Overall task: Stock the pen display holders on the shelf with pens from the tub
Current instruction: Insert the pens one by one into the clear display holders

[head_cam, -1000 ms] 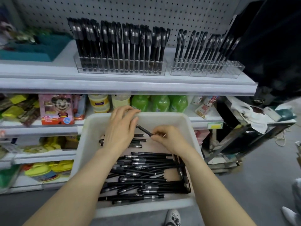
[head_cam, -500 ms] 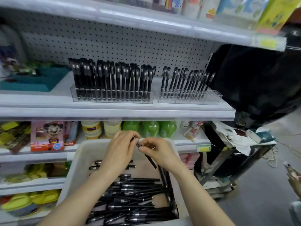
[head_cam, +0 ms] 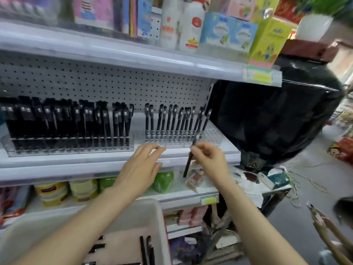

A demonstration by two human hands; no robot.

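Observation:
My right hand (head_cam: 210, 159) pinches a black pen (head_cam: 188, 165) nearly upright, just in front of the right clear display holder (head_cam: 212, 137). That holder carries a row of black pens (head_cam: 172, 121), and its right end cells are bare. My left hand (head_cam: 142, 167) is raised with fingers spread, its fingertips touching the holder's front left edge. The left display holder (head_cam: 70, 148) is packed with black pens. The white tub (head_cam: 152, 217) sits low in front of me with a few pens (head_cam: 145, 249) showing between my forearms.
A shelf above (head_cam: 133, 56) overhangs the holders, loaded with bottles and boxes. A black glossy bulk (head_cam: 277, 119) stands right of the shelf end. Green bottles and jars (head_cam: 164, 181) fill the shelf below. Another person's fingers (head_cam: 324, 232) show at lower right.
Both hands rose from the tub to the shelf. The right hand carried one pen up to the right holder; the left hand let go and reached the holder's front.

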